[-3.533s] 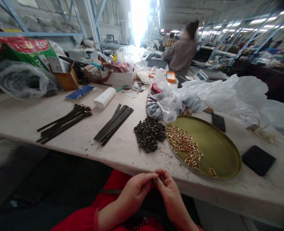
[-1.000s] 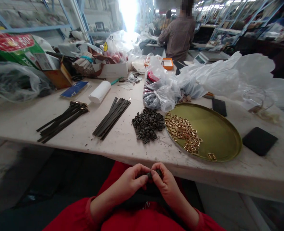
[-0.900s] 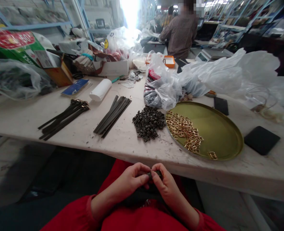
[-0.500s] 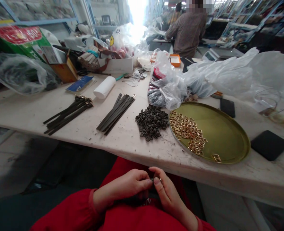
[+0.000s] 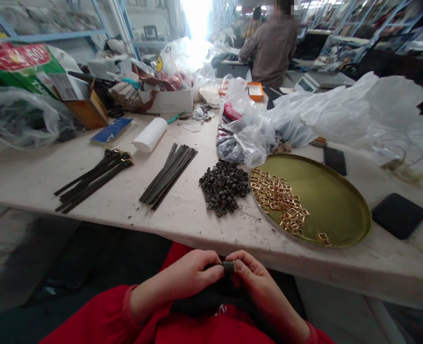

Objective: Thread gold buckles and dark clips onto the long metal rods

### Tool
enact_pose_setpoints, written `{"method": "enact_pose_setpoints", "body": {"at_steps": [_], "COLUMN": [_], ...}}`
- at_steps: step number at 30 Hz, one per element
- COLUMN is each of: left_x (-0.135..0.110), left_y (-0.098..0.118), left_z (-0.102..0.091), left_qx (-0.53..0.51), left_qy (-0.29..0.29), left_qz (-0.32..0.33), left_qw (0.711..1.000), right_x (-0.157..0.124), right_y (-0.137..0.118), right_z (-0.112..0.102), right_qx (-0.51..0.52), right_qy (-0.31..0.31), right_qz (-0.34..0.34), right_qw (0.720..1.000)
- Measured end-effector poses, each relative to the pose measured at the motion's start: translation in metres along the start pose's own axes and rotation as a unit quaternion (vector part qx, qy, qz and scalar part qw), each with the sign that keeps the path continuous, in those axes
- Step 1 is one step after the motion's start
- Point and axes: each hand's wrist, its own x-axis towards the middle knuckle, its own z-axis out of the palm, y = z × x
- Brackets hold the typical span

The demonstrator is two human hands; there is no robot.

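My left hand (image 5: 193, 274) and my right hand (image 5: 256, 282) meet in my lap, just below the table's front edge. Both pinch a small dark loop piece (image 5: 228, 266) between fingertips, with a dark strap (image 5: 211, 294) running under them. On the table ahead lies a heap of dark loops (image 5: 223, 186). Right of it sits a round brass tray (image 5: 336, 205) holding several gold buckles (image 5: 279, 200). Two bundles of dark straps (image 5: 170, 174) (image 5: 92, 179) lie further left.
Clear plastic bags (image 5: 304, 122) pile up behind the tray. Black pads (image 5: 399, 215) (image 5: 335, 160) lie at right. A white roll (image 5: 149, 134), a blue booklet (image 5: 111, 130), boxes and a green sack (image 5: 28, 67) crowd the back left. Another person (image 5: 270, 45) stands at a far bench.
My hands stayed together in my lap, working the small piece; it now shows between the fingertips. The view shifted slightly.
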Motion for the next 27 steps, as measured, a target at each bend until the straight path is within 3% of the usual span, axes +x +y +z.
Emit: {"method": "enact_pose_setpoints", "body": {"at_steps": [3,8,12,17,23,27], "left_x": [0.006,0.012,0.012,0.019,0.018,0.017], "left_y": [0.004,0.016,0.02,0.008,0.004,0.012], "left_z": [-0.005,-0.03,-0.04,-0.034,-0.025,-0.018], "left_qx": [0.063,0.13,0.063,0.006,0.05,0.072], "left_qy": [0.006,0.016,-0.025,-0.038,0.041,0.097], "left_qz": [0.016,0.044,0.03,0.031,-0.001,0.02], "left_qw": [0.998,0.99,0.997,0.999,0.998,0.992], "right_x": [0.004,0.008,0.01,0.011,0.013,0.009], "right_y": [-0.001,-0.021,-0.033,-0.03,-0.028,-0.029], "right_z": [-0.003,-0.002,0.001,0.001,-0.005,-0.008], "right_qx": [0.022,-0.003,-0.01,-0.04,-0.095,-0.09], "right_qy": [0.013,0.022,0.001,-0.011,0.009,0.031], "right_qz": [-0.002,-0.022,-0.025,-0.026,-0.044,-0.054], "right_qw": [1.0,1.0,1.0,0.999,0.995,0.994]}}
